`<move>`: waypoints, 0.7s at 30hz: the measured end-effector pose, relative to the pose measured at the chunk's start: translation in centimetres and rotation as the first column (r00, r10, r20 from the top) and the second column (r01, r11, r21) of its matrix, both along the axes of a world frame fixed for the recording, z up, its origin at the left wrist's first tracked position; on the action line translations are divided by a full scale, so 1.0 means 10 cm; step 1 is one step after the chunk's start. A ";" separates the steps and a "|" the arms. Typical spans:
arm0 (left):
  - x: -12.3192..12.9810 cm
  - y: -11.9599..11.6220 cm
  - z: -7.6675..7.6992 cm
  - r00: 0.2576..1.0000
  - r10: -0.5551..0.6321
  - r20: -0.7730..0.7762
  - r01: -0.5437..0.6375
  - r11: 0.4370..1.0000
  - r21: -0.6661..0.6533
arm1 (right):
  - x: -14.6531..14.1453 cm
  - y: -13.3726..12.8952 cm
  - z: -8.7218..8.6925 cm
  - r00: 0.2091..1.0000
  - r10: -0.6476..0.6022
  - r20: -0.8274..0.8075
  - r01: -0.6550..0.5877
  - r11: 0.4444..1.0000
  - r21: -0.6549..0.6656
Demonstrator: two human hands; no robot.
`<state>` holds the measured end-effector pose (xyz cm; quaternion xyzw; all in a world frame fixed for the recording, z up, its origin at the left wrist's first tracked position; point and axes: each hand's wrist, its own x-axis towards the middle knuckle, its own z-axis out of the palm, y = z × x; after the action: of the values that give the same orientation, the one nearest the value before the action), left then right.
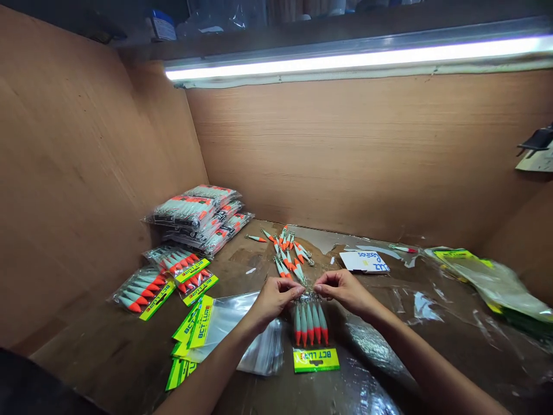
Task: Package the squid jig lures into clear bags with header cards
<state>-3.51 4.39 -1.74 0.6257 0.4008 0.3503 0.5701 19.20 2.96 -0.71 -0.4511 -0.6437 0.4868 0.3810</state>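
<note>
In front of me lies a clear bag with a green-yellow header card [317,359], its header toward me, holding several white lures with red tips [311,325]. My left hand [280,295] pinches at the far left corner of this bag, beside the lures' hooks. My right hand [339,291] pinches at the far right corner. What exactly the fingertips hold is too small to make out, but it looks like the bag's edge. Just beyond my hands is a loose pile of red and white lures [285,252].
Flat clear bags [228,323] with green-yellow headers lie left of centre. Filled lure packs [144,288] and a stack of larger packages [194,216] stand farther left. A white card [363,261] and more plastic bags [496,282] are on the right.
</note>
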 end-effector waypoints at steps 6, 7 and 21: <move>-0.03 0.02 -0.10 0.992 -0.058 -0.109 0.064 0.997 0.053 | 0.08 -0.07 -0.12 0.998 0.012 0.069 -0.014 0.999 0.037; -0.03 0.02 -0.11 0.990 -0.088 -0.110 0.094 0.994 0.053 | 0.09 -0.08 -0.14 0.998 0.021 0.065 -0.023 0.999 0.031; -0.04 0.02 -0.06 0.947 -0.225 -0.228 0.269 0.945 0.185 | 0.12 -0.25 -0.35 0.977 -0.100 0.190 0.025 0.932 0.363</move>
<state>-3.95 4.57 -2.38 0.7614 0.3350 0.2508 0.4952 20.44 0.42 -4.20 -0.4423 -0.7426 0.2998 0.4037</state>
